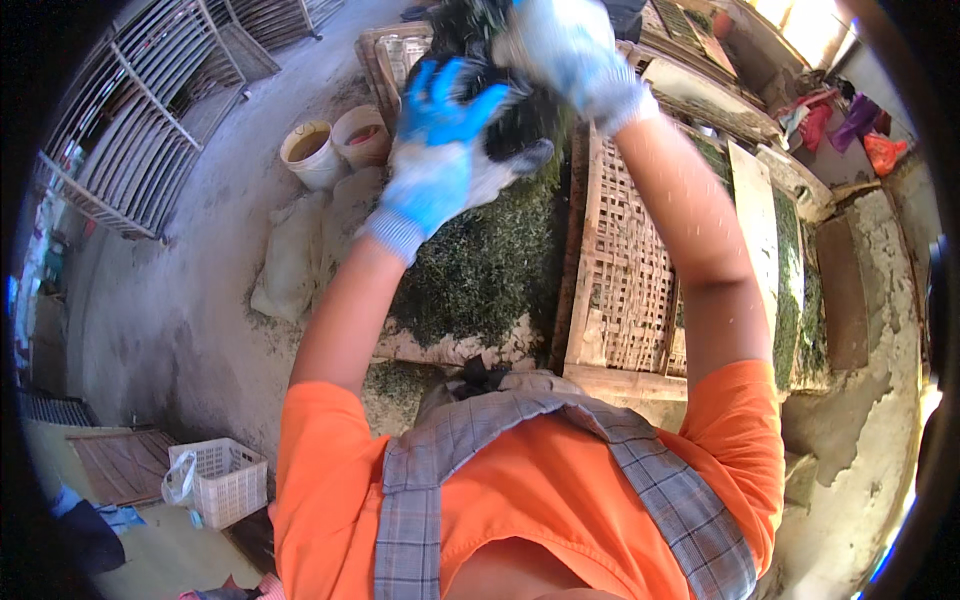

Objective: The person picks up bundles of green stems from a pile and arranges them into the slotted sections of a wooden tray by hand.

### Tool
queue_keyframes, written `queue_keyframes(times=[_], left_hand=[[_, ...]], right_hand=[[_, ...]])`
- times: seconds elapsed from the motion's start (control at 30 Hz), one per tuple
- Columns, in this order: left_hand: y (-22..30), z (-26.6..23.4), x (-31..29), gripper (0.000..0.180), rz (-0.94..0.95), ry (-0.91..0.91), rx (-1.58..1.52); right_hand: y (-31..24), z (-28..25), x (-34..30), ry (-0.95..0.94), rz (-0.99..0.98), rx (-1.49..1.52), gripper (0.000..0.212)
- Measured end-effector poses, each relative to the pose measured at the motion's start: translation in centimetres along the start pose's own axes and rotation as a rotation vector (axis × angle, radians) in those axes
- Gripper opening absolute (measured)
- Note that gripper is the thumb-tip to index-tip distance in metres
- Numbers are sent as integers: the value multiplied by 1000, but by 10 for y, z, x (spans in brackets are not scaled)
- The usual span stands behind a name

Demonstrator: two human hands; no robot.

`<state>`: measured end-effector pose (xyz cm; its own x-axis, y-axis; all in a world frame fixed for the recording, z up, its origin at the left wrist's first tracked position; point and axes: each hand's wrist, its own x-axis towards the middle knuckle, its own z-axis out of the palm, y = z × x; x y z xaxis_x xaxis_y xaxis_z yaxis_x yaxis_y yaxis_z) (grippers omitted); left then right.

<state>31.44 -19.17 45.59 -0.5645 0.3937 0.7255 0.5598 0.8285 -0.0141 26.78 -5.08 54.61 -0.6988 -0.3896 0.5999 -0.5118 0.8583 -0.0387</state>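
Note:
My left hand, in a blue and white knitted glove, is open with its fingers spread above a heap of dark green leafy shreds. Whether its fingertips touch the heap cannot be made out. At the top edge is my right hand, in a similar glove, beside a dark green clump. Its fingers are smeared by motion, so any hold on the clump is unclear. The heap lies on a pale surface in front of me. A woven tray in a wooden frame is right of the heap.
A pale bucket and another bucket stand left of the heap, near white sacks. Slatted racks are at far left. A white plastic basket sits lower left. Green-covered trays and a peeling wall lie right.

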Motion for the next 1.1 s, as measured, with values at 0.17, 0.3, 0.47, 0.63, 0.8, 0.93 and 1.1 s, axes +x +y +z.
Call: queue_keyframes(times=[0.17, 0.3, 0.47, 0.63, 0.8, 0.93, 1.1], left_hand=[[16, 109, -50, 86, -320, -709, 74], [32, 160, -206, 84, -158, -962, -156], [23, 95, -160, 65, -869, -475, -832], [-51, 106, -67, 53, -1059, -109, -1918], [21, 118, -96, 42, -927, -388, -2331], [6, 159, -107, 16, -1521, -162, -1828], [-5, 138, -93, 21, -1524, -172, -1782]], right_hand=[[-8, -41, 46, 174, 65, 39, 25], [26, 14, 41, 99, 188, -11, 38], [7, 3, -3, -78, 120, 40, 28], [-16, 7, 8, -270, -20, 68, 25], [24, 111, 13, -447, -319, -212, 27], [35, 149, -73, -437, 85, 365, 67], [22, 191, -228, -655, -217, 41, 66]])
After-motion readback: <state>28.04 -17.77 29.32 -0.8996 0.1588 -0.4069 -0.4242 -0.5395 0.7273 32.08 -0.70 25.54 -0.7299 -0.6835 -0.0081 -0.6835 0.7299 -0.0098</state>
